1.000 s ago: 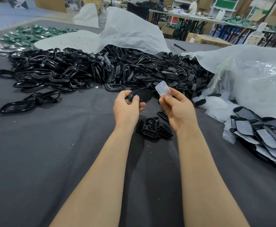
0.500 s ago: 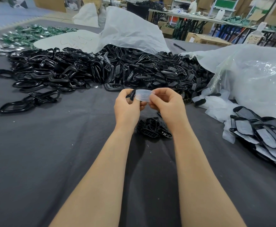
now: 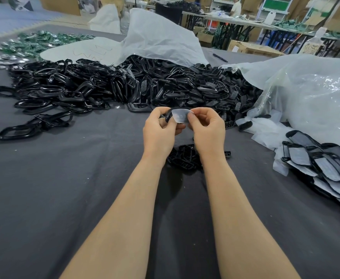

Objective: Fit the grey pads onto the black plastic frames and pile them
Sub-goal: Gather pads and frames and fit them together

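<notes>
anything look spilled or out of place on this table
Nothing looks damaged. The heap of black frames sprawls loose from under the white bag across the table, with a few stray frames lying apart at its left edge. The right hand pinches the pad over the frame that the left hand holds.

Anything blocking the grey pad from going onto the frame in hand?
Nothing visible. The right hand pinches the grey pad just in front of the black frame gripped by the left hand. Whether they touch is unclear.
</notes>
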{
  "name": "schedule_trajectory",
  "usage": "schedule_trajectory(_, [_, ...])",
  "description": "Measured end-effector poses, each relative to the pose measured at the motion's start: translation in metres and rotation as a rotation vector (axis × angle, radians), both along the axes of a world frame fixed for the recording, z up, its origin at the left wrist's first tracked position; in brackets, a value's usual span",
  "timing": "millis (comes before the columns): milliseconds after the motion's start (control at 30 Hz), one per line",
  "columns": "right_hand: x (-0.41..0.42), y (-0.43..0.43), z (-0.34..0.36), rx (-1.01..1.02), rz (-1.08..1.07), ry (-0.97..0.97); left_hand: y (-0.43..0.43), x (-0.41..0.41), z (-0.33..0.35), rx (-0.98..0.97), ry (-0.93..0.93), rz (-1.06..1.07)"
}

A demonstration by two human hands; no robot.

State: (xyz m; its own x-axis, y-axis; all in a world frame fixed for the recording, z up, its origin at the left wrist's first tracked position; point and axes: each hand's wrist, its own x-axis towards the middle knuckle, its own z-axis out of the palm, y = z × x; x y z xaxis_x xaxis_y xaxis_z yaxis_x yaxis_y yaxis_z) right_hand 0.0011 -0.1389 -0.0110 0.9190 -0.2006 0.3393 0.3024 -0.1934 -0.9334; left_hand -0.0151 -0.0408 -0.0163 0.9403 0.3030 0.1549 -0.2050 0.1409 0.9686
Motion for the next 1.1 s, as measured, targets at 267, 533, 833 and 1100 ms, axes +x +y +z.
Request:
schedule_trajectory(267, [0.000, 0.002, 0.000, 0.091, -0.014, 0.014, 0.000, 0.003, -0.003, 0.000, 0.003, -0.025])
schedule_trajectory(533, [0.004, -0.001, 0.004, 0.404, 0.092, 0.213, 0.000, 0.000, -0.001, 0.018, -0.034, -0.027])
schedule_trajectory(833, [0.004, -0.011, 0.007, 0.459, 0.204, 0.315, -0.001, 0.000, -0.001, 0.020, -0.035, -0.046])
schedule_trajectory(1100, [0.003, -0.015, 0.008, 0.442, 0.238, 0.335, -0.001, 0.000, -0.001, 0.016, -0.026, -0.064])
